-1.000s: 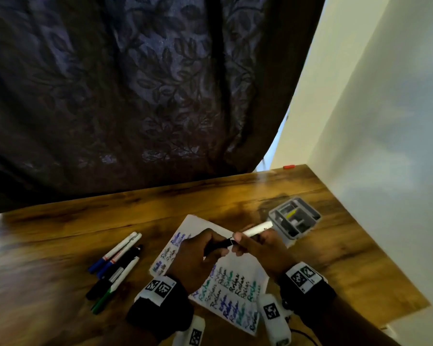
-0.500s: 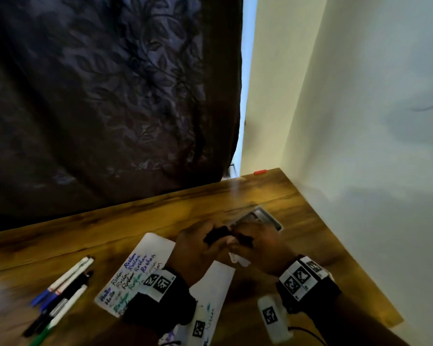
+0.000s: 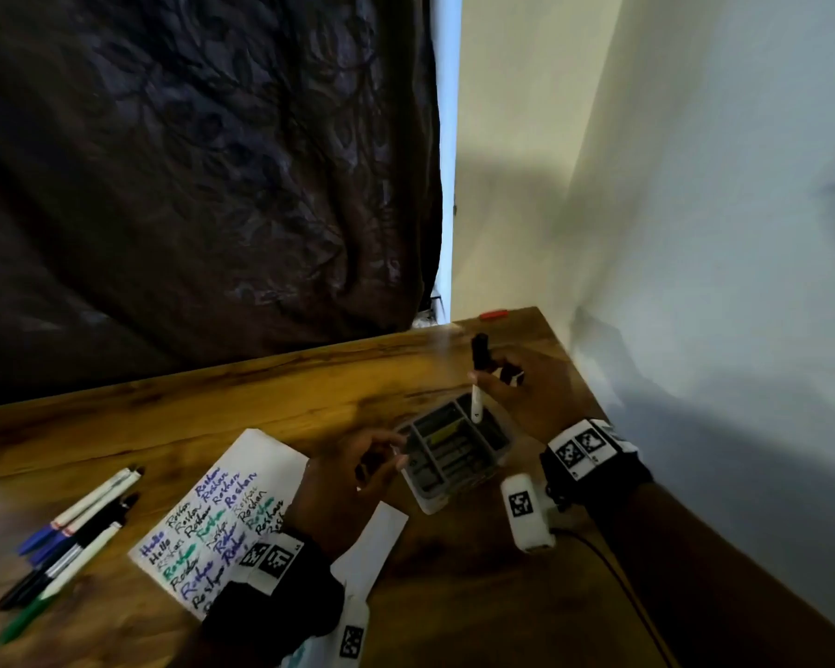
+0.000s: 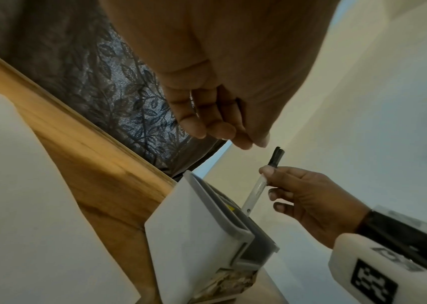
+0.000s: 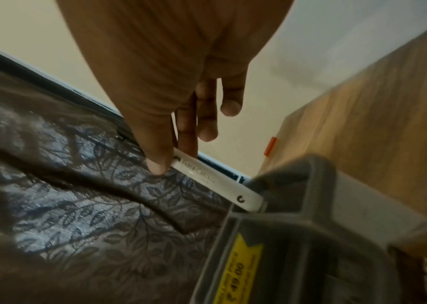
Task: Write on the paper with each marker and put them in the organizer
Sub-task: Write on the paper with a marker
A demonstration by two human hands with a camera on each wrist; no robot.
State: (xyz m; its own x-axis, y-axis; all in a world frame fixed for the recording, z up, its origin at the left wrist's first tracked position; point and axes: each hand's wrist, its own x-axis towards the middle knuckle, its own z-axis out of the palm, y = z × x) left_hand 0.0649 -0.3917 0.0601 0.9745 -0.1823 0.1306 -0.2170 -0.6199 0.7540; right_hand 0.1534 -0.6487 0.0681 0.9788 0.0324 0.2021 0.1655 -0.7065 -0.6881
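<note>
My right hand (image 3: 487, 380) pinches a white marker (image 3: 476, 400) with a black cap and holds it upright. The marker's lower end dips into the far compartment of the grey organizer (image 3: 423, 494). In the right wrist view the marker (image 5: 215, 179) meets the organizer's rim (image 5: 311, 195) below my right hand (image 5: 176, 158). My left hand (image 3: 389, 458) hovers by the organizer's left side with its fingers loosely curled and holding nothing. From the left wrist I see that left hand (image 4: 233, 137) above the marker (image 4: 255, 191). The written-on paper (image 3: 261, 460) lies under my left forearm.
Several capped markers (image 3: 78, 527) lie on the wooden table (image 3: 213, 402) left of the paper. A small red piece (image 3: 493, 314) sits at the table's far edge. A dark curtain hangs behind and a pale wall stands close on the right. A cable trails near the table's right edge.
Both hands were together on the marker above the paper. Now my left hand has let go and the right has carried the marker over and stood it in the organizer.
</note>
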